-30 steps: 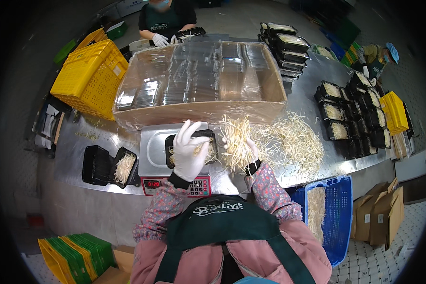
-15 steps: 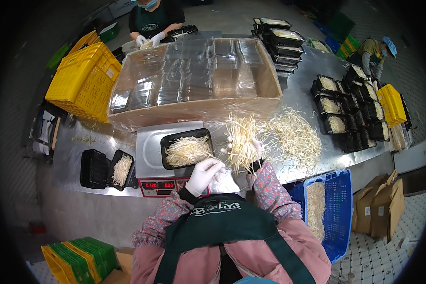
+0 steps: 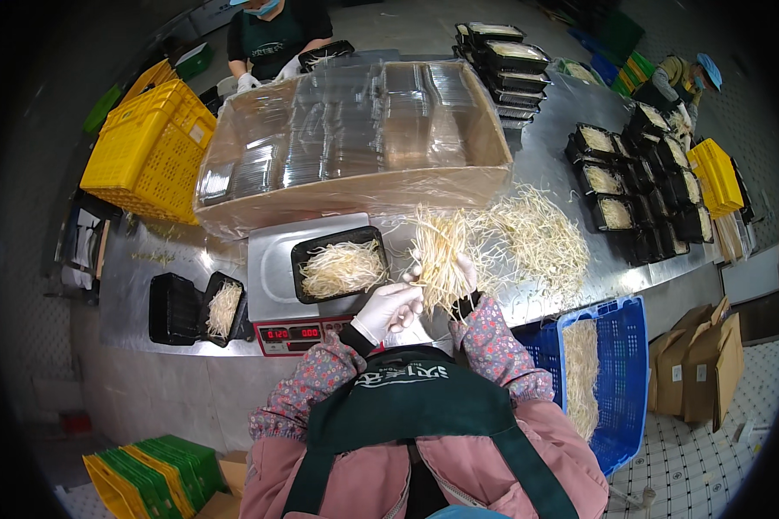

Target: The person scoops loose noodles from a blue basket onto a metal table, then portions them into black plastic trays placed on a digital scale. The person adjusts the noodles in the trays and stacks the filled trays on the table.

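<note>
My right hand (image 3: 466,273), in a white glove, is closed around a thick bunch of pale bean sprouts (image 3: 439,253) held above the table's near edge. The gloved left hand (image 3: 389,311) has its fingers pinched together at the left side of that bunch, on a few strands. Just left of it, a black tray (image 3: 299,278) with bean sprouts in it rests on the metal plate of a weighing scale (image 3: 271,259), whose red display panel (image 3: 291,336) faces me. To the right spreads a loose heap of bean sprouts (image 3: 541,238) on the metal table.
A large carton (image 3: 355,192) of clear plastic lids stands beyond the scale. Black trays (image 3: 201,311) sit at left; filled trays (image 3: 601,180) are stacked at right. A blue crate (image 3: 610,389) with sprouts is by my right side. Two other people work across the table.
My left hand has moved right, from beside the tray to the bunch of bean sprouts. The right hand still holds the bunch in nearly the same place.
</note>
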`<state>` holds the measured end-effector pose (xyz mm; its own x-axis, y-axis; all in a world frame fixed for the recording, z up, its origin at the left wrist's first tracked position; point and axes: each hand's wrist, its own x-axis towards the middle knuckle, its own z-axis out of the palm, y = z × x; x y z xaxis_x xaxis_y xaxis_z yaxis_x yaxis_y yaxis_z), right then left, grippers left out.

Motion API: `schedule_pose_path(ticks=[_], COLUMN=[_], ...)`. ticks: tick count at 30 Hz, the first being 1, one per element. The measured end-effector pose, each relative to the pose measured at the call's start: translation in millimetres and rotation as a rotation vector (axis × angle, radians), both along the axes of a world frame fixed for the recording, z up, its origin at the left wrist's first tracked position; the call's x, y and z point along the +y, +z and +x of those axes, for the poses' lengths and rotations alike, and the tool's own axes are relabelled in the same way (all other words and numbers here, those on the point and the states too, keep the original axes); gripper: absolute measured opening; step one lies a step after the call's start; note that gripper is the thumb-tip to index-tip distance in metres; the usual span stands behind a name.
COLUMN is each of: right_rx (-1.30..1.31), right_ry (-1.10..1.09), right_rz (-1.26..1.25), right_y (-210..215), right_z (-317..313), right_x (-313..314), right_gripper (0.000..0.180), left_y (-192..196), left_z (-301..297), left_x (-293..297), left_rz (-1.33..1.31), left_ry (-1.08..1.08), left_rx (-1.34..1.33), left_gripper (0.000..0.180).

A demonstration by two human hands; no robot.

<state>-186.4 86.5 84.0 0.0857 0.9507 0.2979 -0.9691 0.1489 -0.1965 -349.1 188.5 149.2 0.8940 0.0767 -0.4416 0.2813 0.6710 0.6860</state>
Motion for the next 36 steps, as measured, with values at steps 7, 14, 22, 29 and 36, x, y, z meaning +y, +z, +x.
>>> schedule_pose_path(ticks=[7, 14, 22, 29, 36], right_rx=[0.157, 0.13, 0.11, 0.147, 0.121], right_ry=[-0.209, -0.254, -0.206, -0.02, -0.156], right_rz=[-0.082, -0.136, -0.134, -0.045, -0.11], right_y=[-0.7, -4.7, 15.2, -6.7, -5.0], right_z=[4.0, 0.6, -14.2, -7.5, -10.4], right_x=[-5.9, -14.9, -19.8, -23.6, -26.8], right_gripper=[0.058, 0.06, 0.064, 0.06, 0.055], left_y=[-3.6, -1.4, -16.9, -11.7, -17.1], left_z=[-0.1, -2.8, -5.0, -7.3, -11.6], left_x=[-16.5, -23.1, -26.5, -33.9, -35.8], left_rz=[-0.042, -0.085, -0.269, -0.263, -0.159], left_ry=[0.114, 0.086, 0.05, 0.06, 0.082], left_rx=[0.031, 0.003, -0.002, 0.039, 0.025], left_gripper=[0.018, 0.021, 0.023, 0.017, 0.024])
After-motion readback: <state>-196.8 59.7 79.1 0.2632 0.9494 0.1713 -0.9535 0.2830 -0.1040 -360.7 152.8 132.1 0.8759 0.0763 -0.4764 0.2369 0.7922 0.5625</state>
